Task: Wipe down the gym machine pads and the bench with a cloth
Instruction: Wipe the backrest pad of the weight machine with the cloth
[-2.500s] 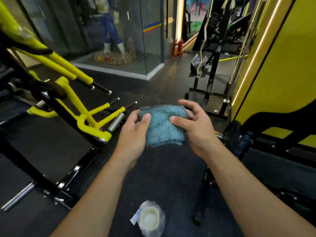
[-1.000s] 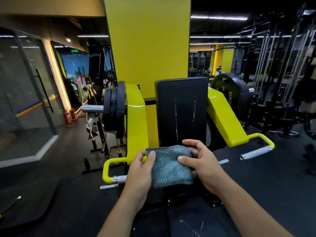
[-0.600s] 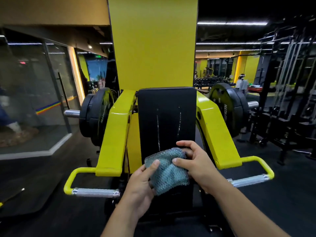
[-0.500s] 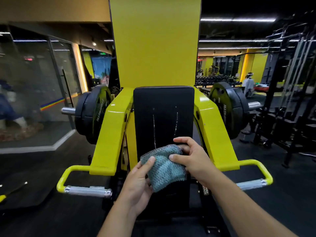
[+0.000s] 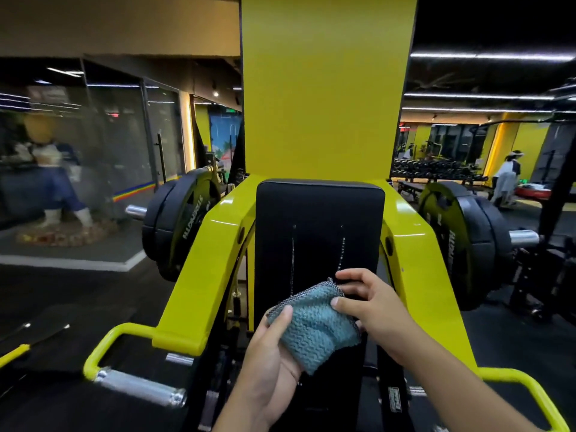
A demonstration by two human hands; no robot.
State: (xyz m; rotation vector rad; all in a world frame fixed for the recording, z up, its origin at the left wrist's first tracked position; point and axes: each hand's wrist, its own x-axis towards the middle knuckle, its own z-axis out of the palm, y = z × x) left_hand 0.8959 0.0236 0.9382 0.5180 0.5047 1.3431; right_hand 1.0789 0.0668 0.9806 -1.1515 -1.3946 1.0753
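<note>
My left hand [image 5: 268, 353] & right hand [image 5: 371, 304] both pinch a teal cloth [image 5: 314, 325] (folded) in front of the black back pad [image 5: 318, 226].

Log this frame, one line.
phase: pre-wipe | left hand: grips cloth | right hand: grips cloth | back pad: untouched
</note>
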